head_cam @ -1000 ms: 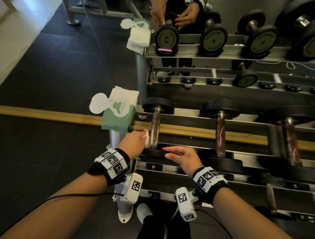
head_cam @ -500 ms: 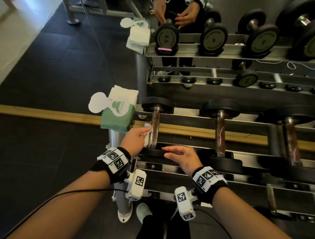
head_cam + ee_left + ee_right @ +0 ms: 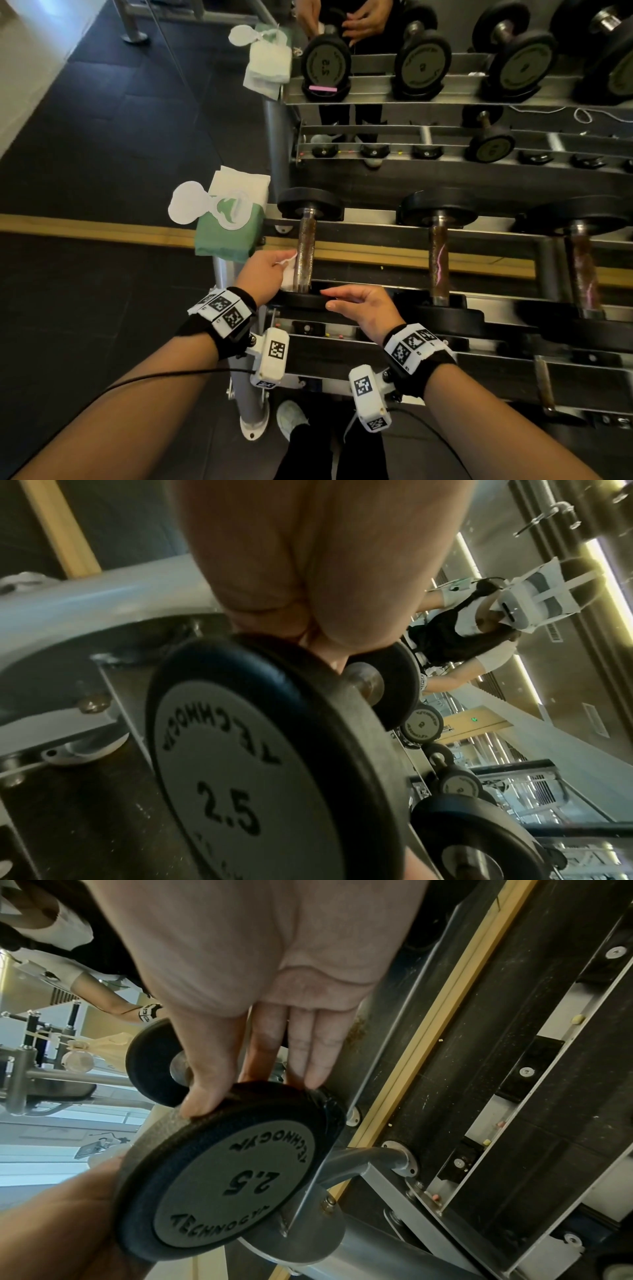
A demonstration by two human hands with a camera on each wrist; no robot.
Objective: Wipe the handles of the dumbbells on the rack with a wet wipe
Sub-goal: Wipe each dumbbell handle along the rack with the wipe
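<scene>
1. The fingers (image 3: 287,255) of the left hand (image 3: 263,272) are curled around a white wet wipe (image 3: 289,274) and press it against the left side of the handle (image 3: 306,253) of the leftmost dumbbell, low on the bar, near the front weight plate (image 3: 301,299).
2. The fingers (image 3: 310,1053) of the right hand (image 3: 363,308) lie straight and close together, holding nothing; in the right wrist view their tips and the thumb rest on the rim of that front plate, marked 2.5, apparently steadying the dumbbell.
3. That dumbbell lies front to back across the rails of the rack (image 3: 445,240), at its left end, with its far plate (image 3: 310,204) toward the mirror.
4. My reading is that the task is early: the wipe is on the first handle, and whether the whole bar has been covered cannot be told.
5. The next two handles to the right, the middle handle (image 3: 438,260) and the right handle (image 3: 582,270), look brownish and speckled with no wipe near them, so they appear still to be done.
6. Both forearms reach forward and down from the lower edge of the head view, wrists banded with marker tags, the left wrist angled inward to the bar, the right palm facing down.
7. A green wipe pack (image 3: 229,226) with its flap open sits on the rack's left end post, just beside the left hand.
</scene>
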